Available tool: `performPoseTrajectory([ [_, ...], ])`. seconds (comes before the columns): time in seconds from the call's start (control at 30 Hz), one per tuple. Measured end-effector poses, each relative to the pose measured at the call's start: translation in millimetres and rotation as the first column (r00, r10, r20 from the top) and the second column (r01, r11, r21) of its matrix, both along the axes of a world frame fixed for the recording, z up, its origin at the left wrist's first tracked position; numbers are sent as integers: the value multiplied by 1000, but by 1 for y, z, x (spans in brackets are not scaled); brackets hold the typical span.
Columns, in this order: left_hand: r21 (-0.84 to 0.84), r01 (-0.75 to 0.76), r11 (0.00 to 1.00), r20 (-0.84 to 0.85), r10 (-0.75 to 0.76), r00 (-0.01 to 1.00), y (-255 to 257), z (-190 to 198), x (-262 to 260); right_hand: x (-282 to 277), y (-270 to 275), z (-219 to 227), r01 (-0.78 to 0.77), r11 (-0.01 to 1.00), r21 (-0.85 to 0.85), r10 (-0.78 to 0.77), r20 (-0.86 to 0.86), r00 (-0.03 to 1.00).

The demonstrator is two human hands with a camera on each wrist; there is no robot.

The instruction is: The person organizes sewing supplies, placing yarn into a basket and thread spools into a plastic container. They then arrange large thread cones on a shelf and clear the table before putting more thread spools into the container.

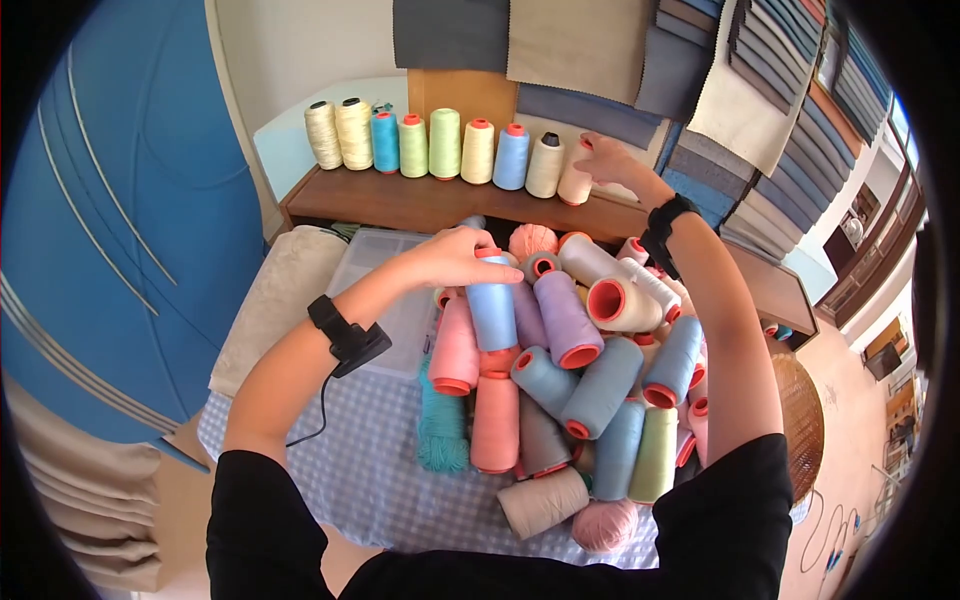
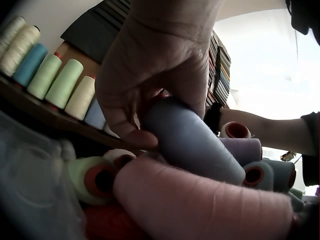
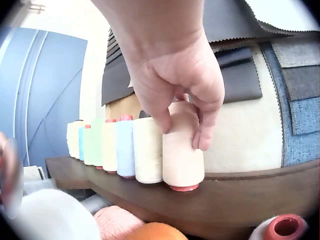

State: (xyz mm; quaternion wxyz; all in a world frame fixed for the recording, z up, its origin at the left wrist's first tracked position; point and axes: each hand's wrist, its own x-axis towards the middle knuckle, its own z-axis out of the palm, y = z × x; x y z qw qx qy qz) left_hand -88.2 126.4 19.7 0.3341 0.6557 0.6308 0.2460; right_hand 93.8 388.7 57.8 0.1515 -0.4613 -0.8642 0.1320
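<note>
My right hand (image 1: 612, 163) grips the top of a pale peach thread cone (image 3: 183, 150), thumb on one side and fingers on the other. That cone stands upright on the brown wooden shelf (image 3: 225, 192), at the right end of a row, right beside a cream cone (image 3: 148, 150). Over the pile on the table, my left hand (image 1: 455, 260) holds a light blue thread cone (image 1: 491, 312) round its top. In the left wrist view this blue cone (image 2: 192, 142) leans at a slant, overlapping a pink cone (image 2: 200, 200) in front of it.
Several pink, purple, grey-blue and white cones lie heaped on the checked tablecloth (image 1: 340, 450), with teal yarn (image 1: 443, 425) and a pink yarn ball (image 1: 605, 525). A clear plastic box (image 1: 375, 330) sits left of the heap. Fabric swatches (image 1: 575, 50) hang behind the shelf.
</note>
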Motion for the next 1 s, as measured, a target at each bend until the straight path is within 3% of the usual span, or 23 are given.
performPoseTrajectory([
  [0.13, -7, -32, 999, 63, 32, 997, 4, -3, -6, 4, 1, -3, -62, 996, 65, 64, -41, 997],
  [0.27, 35, -121, 992, 243, 109, 964, 4, 6, -10, 3, 0, -4, -72, 992, 106, 74, -20, 997],
  [0.33, 64, -154, 986, 303, 128, 944, 1, 11, -10, 1, -5, -3, 70, 997, 45, -68, -50, 996],
  [0.4, 131, -260, 957, 493, 165, 854, -1, 14, -9, 5, -11, 9, 155, 986, 67, -150, -73, 986],
  [0.47, 92, -256, 962, 557, 163, 815, -2, 21, -9, 8, -27, 27, 239, 967, 90, -230, -96, 968],
  [0.53, 168, -376, 911, 752, 129, 647, 4, 18, -6, 11, -57, 42, -78, 997, 25, 81, -138, 987],
  [0.57, 137, -350, 927, 786, 113, 607, 5, 23, -4, 12, -79, 47, -76, 997, 27, 79, -131, 988],
  [0.6, 136, -350, 927, 792, 111, 600, 10, 25, -2, 12, -106, 50, -243, 938, -247, 173, -274, 946],
  [0.63, 134, -307, 942, 833, 61, 550, 16, 25, 1, 13, -125, 49, -417, 776, -473, 210, -429, 879],
  [0.67, 134, -264, 955, 869, 15, 495, 21, 24, 6, 14, -135, 46, -411, 775, -481, 207, -421, 883],
  [0.73, 137, -220, 966, 881, -17, 472, 22, 24, 22, 15, -146, 40, -492, 671, -555, 159, -540, 827],
  [0.8, 188, -206, 960, 842, -50, 536, 20, 23, 35, 23, -130, 43, -529, 668, -523, 188, -569, 800],
  [0.83, 128, -189, 974, 747, 31, 664, 23, 17, 29, 29, -123, 47, -477, 732, -486, 206, -509, 835],
  [0.87, 130, -193, 973, 749, 31, 661, 26, 12, 22, 35, -117, 50, -424, 792, -440, 217, -446, 868],
  [0.9, 236, -157, 959, 385, 56, 921, 24, 9, 15, 40, -117, 54, -269, 898, -347, 140, -355, 924],
  [0.93, 313, -77, 947, -57, 100, 993, 24, 6, 7, 47, -107, 52, -269, 898, -347, 141, -354, 925],
  [0.97, 345, -38, 938, -184, 108, 977, 30, -7, -3, 54, -90, 47, -137, 967, -215, 81, -251, 965],
  [1.0, 345, -36, 938, -188, 107, 976, 31, -13, -5, 59, -75, 40, -11, 998, -62, 1, -159, 987],
])
